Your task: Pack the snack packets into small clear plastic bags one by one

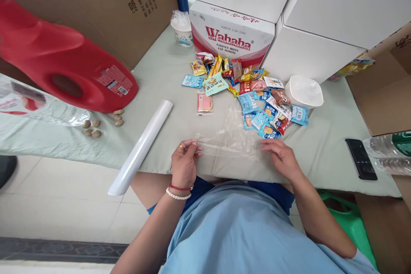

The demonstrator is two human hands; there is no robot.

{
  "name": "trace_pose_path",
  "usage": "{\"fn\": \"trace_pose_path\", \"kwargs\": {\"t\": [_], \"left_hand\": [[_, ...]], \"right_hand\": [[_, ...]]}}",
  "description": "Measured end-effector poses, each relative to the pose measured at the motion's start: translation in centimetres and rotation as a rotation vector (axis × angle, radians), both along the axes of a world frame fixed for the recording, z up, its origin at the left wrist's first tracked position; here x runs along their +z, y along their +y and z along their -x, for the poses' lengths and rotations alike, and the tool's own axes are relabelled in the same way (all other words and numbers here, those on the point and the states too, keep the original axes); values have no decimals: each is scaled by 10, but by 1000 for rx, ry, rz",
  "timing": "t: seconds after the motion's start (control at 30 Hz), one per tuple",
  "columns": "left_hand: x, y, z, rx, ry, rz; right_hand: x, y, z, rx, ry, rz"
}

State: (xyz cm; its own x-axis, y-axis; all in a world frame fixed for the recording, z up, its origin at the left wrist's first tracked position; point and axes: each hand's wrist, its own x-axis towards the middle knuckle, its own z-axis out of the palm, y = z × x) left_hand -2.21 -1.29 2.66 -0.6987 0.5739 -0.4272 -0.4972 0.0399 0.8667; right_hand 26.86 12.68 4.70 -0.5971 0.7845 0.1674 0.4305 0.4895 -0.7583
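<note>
A clear plastic bag (224, 143) lies spread on the cloth in front of me. My left hand (185, 158) is closed, pinching the bag's left edge between thumb and fingers. At the bag's right end, my right hand (282, 156) is open, its fingers stretched toward the plastic with nothing visibly gripped. Beyond the bag is a pile of small wrapped snacks (247, 81) in several colours. One pink-and-clear snack packet (204, 102) sits apart, nearer to me. A white roll (141, 147) lies slantwise to the left, its near end jutting past the table edge.
A red jug (73, 64), plastic bottle (41, 105) and several brown nuts (92, 128) are on the left. Behind stand a paper cup (182, 32), a Wahaba-style printed water carton (231, 36) and white boxes (321, 47). Right are a white bowl (304, 92), phone (361, 159) and bottles (388, 145).
</note>
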Motion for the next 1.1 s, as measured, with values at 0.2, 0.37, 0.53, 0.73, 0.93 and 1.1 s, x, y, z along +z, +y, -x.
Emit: {"fn": "trace_pose_path", "kwargs": {"t": [0.2, 0.37, 0.53, 0.73, 0.93, 1.1], "left_hand": [[5, -12, 3, -4, 53, 24], [6, -27, 18, -23, 20, 32], [3, -39, 38, -1, 444, 367], [27, -28, 20, -287, 1406, 266], [24, 57, 22, -999, 1406, -77], [-14, 75, 25, -992, 1484, 15]], "right_hand": [[-2, 40, 46, -318, -12, 36], [-22, 52, 86, -166, -298, 33], [-23, 57, 80, -169, -186, 113], [-11, 67, 67, -138, -127, 158], [0, 72, 73, -1, -154, 156], [-6, 83, 39, -86, -92, 205]]}}
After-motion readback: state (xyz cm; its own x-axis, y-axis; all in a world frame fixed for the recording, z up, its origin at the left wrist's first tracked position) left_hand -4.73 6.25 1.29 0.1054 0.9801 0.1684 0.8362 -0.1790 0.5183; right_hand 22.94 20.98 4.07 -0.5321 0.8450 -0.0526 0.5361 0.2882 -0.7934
